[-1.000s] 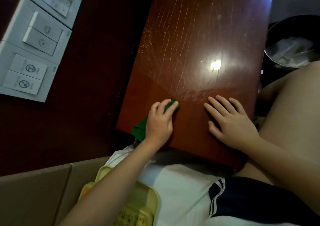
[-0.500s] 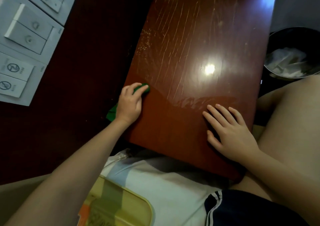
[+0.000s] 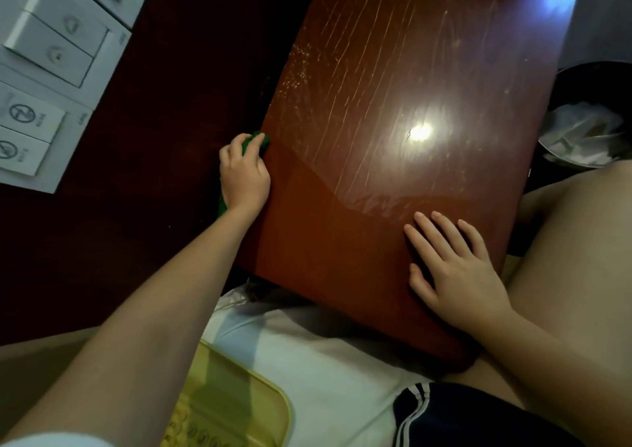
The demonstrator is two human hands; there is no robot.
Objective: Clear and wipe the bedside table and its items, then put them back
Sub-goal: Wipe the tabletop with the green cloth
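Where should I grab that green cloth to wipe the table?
Grab the bunched part of the cloth from above, where the left hand holds it at the edge of the table. That wad is thick enough to grip; the tail by the wrist looks too floppy.

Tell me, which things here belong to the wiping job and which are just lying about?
In the job:
- bedside table
- green cloth, gripped by the left hand at the table's left edge
- right hand, flat on the table top

Just lying about:
- wall switch panel
- waste bin
- yellow tray by the person's lap
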